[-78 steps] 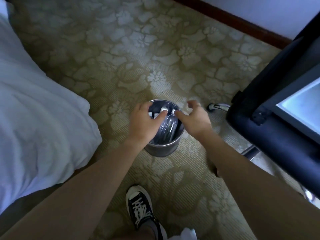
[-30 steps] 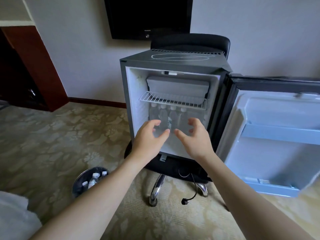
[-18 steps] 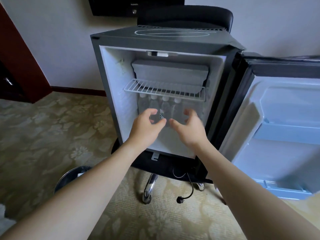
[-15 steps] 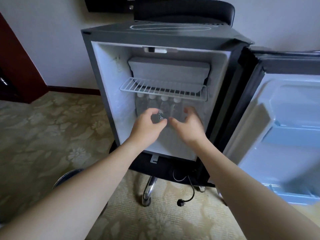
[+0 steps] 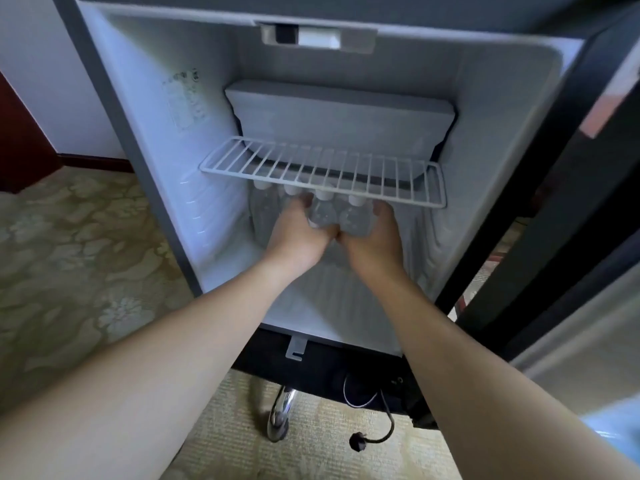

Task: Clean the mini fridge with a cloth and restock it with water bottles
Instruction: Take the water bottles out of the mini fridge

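While both hands, left (image 5: 298, 233) and right (image 5: 375, 237), clasp two water bottles (image 5: 337, 216) together, these stand upright under the wire shelf (image 5: 322, 171) at the mini fridge (image 5: 149, 133) floor's rear, apparently to fill a row.

Dim room, soft cool daylight.
My mini fridge (image 5: 502, 140) interior glows pale; wide-angle bending warps the edges, and the door (image 5: 588, 188) at right smears into blur.

A hotel-like bedroom — floral carpet (image 5: 86, 237), wooden skirting (image 5: 93, 162), mini fridge (image 5: 145, 133) perched on a chair.
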Action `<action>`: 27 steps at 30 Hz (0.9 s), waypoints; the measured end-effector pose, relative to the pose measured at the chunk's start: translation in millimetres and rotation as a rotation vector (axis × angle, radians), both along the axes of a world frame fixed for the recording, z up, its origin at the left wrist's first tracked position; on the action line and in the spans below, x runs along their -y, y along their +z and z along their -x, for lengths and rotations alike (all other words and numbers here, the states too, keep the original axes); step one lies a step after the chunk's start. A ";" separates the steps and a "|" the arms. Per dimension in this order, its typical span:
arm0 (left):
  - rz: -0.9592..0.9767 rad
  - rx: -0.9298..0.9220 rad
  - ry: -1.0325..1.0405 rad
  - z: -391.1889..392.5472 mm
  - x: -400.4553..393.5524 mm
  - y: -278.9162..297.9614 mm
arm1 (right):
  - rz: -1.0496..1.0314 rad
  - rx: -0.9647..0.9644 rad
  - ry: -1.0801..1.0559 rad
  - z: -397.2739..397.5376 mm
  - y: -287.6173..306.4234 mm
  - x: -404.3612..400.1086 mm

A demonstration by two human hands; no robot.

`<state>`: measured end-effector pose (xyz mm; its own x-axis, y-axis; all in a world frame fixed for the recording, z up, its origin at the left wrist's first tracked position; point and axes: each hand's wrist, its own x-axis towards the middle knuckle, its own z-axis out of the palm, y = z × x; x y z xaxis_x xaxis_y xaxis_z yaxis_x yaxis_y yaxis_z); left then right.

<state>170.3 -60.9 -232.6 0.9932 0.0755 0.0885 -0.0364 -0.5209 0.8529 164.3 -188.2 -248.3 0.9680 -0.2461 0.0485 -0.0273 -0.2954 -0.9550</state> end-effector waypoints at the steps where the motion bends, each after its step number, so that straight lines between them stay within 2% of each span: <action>1: 0.002 0.008 0.002 -5.5 0.3 -4.1 | 0.005 0.000 -0.018 -7.0 -3.8 -1.5; 8: -0.050 -0.061 -0.045 -43.1 2.9 -29.1 | 0.036 -0.015 -0.100 -45.6 -37.3 -11.4; 13: -0.159 -0.046 -0.025 -61.5 13.0 -46.3 | 0.027 -0.031 -0.170 -58.5 -51.6 -10.3; 16: -0.141 -0.116 -0.033 -64.1 14.9 -60.1 | -0.015 -0.048 -0.224 -59.8 -59.2 -5.1; 27: -0.065 -0.052 -0.067 -30.9 1.2 -73.3 | 0.121 -0.057 -0.138 -26.6 -69.4 7.7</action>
